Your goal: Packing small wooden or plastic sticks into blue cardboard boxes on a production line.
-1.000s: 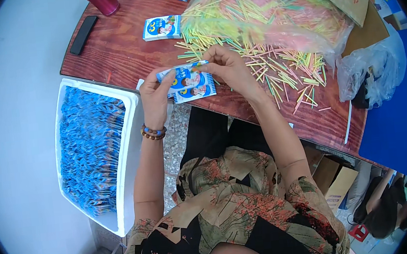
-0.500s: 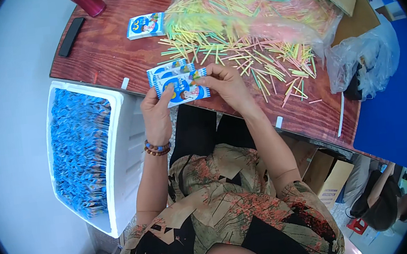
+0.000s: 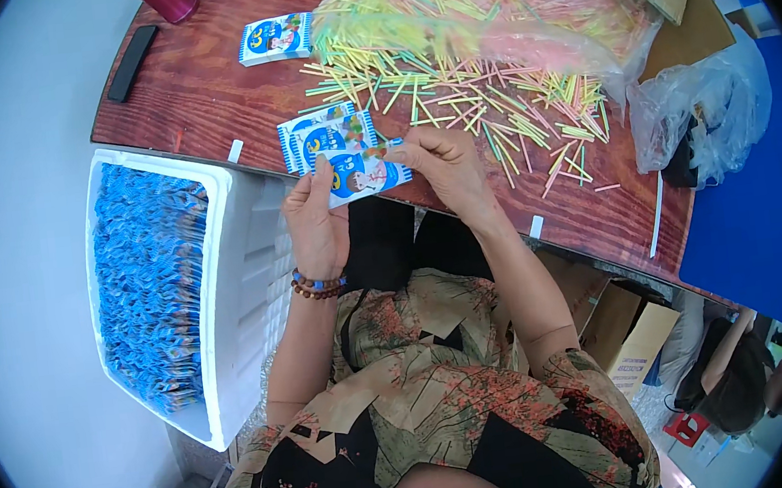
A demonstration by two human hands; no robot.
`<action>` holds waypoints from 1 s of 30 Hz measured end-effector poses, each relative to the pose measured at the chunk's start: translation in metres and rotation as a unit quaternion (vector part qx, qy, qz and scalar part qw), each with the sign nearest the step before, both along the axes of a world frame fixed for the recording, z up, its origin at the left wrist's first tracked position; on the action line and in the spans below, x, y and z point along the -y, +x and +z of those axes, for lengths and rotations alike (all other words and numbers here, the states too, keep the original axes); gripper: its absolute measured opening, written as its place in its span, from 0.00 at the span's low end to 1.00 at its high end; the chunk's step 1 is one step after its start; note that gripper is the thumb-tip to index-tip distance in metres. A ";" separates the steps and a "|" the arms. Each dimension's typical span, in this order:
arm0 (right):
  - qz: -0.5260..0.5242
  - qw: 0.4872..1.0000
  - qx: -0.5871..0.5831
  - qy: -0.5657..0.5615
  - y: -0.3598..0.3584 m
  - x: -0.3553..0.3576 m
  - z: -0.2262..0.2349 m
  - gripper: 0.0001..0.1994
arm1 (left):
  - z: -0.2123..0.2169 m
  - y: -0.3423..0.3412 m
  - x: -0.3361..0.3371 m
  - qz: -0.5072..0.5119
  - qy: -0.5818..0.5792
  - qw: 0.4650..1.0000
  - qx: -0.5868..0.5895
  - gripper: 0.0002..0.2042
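Observation:
At the table's near edge, my left hand (image 3: pixel 317 216) is closed on the left end of a small blue-and-white packet (image 3: pixel 375 179), its thumb lying on the printed face. The fingers of my right hand (image 3: pixel 452 169) pinch the packet's upper right corner. Just beyond it, more blue-and-white packets (image 3: pixel 313 122) overlap on the tabletop, partly covered by the held one. Whether something thin is between my right fingertips is too small to tell. Short pastel sticks (image 3: pixel 491 105), yellow, pink and green, lie loose beyond my right hand.
A large clear bag (image 3: pixel 570 44) of the same sticks sits at the back of the red-brown table (image 3: pixel 203 87). A stack of packets (image 3: pixel 276 39) and a black bar (image 3: pixel 133 63) lie left of it. A white foam box (image 3: pixel 227 223) full of blue packets stands at left.
The held packet has slid a little right and down, apart from the overlapping packets. My left hand has shifted slightly right with it, and my right hand stays at its corner.

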State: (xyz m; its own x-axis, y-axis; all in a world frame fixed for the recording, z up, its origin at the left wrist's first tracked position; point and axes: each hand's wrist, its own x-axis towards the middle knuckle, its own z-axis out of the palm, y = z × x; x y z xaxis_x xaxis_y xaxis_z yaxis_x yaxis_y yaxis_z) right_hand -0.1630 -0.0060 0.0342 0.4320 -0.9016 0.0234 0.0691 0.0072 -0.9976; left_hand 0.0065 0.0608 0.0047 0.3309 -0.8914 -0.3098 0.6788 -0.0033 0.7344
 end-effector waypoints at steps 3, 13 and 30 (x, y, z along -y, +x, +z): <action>-0.045 0.993 0.113 0.013 -0.007 0.002 0.006 0.05 | 0.008 0.001 0.003 -0.022 -0.030 0.998 -0.057 0.11; 0.045 0.880 -0.186 -0.435 0.005 0.012 0.016 0.13 | 0.006 0.000 0.003 -0.015 -0.022 0.997 -0.069 0.12; -0.115 0.825 -0.433 -0.344 0.031 0.156 -0.017 0.13 | 0.008 0.006 -0.007 0.037 -0.003 0.999 -0.021 0.11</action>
State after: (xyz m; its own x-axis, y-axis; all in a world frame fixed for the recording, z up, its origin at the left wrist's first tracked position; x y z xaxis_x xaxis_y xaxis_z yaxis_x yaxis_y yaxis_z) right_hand -0.1320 -0.1618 0.0168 0.3750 -0.8638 0.3365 -0.7505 -0.4959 -0.4368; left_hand 0.0121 0.0675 0.0126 0.3819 -0.8671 -0.3198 0.7076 0.0517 0.7047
